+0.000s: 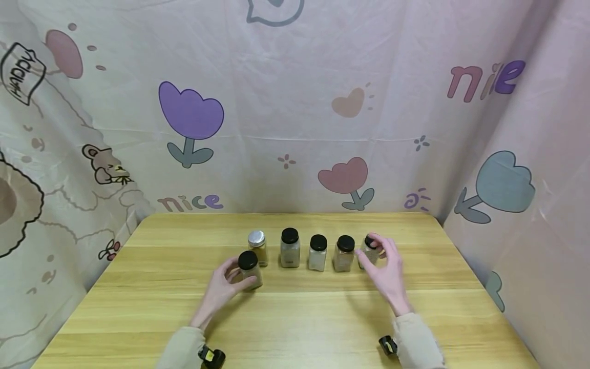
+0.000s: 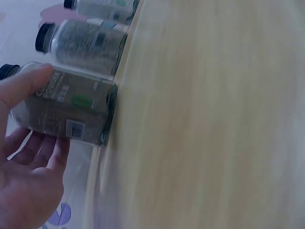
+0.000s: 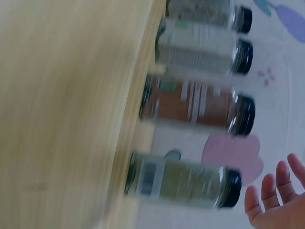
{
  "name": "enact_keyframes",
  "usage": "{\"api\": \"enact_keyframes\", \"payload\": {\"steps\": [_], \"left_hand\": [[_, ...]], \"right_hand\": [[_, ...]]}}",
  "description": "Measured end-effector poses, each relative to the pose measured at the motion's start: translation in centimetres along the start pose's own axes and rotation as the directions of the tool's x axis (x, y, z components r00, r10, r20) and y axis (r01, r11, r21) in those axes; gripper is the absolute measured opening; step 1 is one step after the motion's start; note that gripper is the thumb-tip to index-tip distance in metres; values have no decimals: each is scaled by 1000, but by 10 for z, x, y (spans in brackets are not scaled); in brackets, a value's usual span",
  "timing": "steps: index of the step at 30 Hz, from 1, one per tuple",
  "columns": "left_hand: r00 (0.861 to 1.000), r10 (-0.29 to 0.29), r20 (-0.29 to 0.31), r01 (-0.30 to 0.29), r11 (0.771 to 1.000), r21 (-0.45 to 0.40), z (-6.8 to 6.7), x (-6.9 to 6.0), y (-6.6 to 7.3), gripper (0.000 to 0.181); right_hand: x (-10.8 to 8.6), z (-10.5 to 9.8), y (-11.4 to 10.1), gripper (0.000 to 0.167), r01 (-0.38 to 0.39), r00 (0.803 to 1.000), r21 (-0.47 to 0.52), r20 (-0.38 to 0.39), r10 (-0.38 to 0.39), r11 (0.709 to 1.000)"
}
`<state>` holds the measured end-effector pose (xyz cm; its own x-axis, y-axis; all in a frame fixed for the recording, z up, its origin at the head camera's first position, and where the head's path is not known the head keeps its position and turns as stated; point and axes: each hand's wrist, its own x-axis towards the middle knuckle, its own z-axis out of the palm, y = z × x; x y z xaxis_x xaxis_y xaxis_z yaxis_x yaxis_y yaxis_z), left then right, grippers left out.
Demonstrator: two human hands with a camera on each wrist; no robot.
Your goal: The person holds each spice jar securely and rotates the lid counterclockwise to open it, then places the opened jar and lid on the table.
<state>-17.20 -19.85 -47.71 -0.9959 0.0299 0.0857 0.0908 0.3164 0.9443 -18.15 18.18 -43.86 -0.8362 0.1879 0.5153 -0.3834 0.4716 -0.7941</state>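
My left hand (image 1: 220, 288) holds a spice jar (image 1: 251, 277) with a black lid, thumb on one side and fingers on the other. In the left wrist view, this jar (image 2: 71, 107) has grey-brown powder and a printed label with a barcode. My right hand (image 1: 389, 271) is beside the rightmost spice jar (image 1: 369, 258), its fingers about the black lid in the head view. The right wrist view shows that jar (image 3: 183, 183) with greenish contents, and the hand (image 3: 281, 210) with fingers spread, apart from its lid.
Left to right across the wooden table (image 1: 299, 323) stand a silver-lidded jar (image 1: 259, 251), then black-lidded jars with greyish (image 1: 290, 253), white (image 1: 317, 259) and brown (image 1: 343, 260) contents. A printed curtain (image 1: 276, 102) hangs behind the table.
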Motion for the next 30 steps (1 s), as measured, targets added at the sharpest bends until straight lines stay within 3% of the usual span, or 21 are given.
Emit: {"api": "enact_keyframes", "payload": {"steps": [4, 8, 13, 19, 24, 30], "left_hand": [[1000, 9, 13, -9, 1000, -8, 9, 0, 1, 61], [999, 26, 41, -25, 999, -23, 18, 1, 3, 62], [996, 41, 75, -38, 998, -44, 32, 4, 6, 60], [991, 57, 117, -51, 997, -57, 47, 7, 10, 59], [984, 82, 160, -70, 994, -79, 58, 8, 15, 57], [965, 138, 221, -120, 988, -92, 69, 10, 18, 54]], "right_hand": [[-6, 11, -9, 48, 79, 995, 19, 56, -79, 997], [-11, 21, -16, 46, 110, 985, 33, 128, -113, 993], [-16, 32, -26, 46, 84, 964, 55, 247, -95, 995], [-18, 46, -34, 48, 39, 924, 74, 377, -64, 996], [-19, 59, -39, 46, 35, 893, 78, 445, -66, 996], [-20, 73, -45, 44, 78, 871, 69, 481, -101, 995]]}}
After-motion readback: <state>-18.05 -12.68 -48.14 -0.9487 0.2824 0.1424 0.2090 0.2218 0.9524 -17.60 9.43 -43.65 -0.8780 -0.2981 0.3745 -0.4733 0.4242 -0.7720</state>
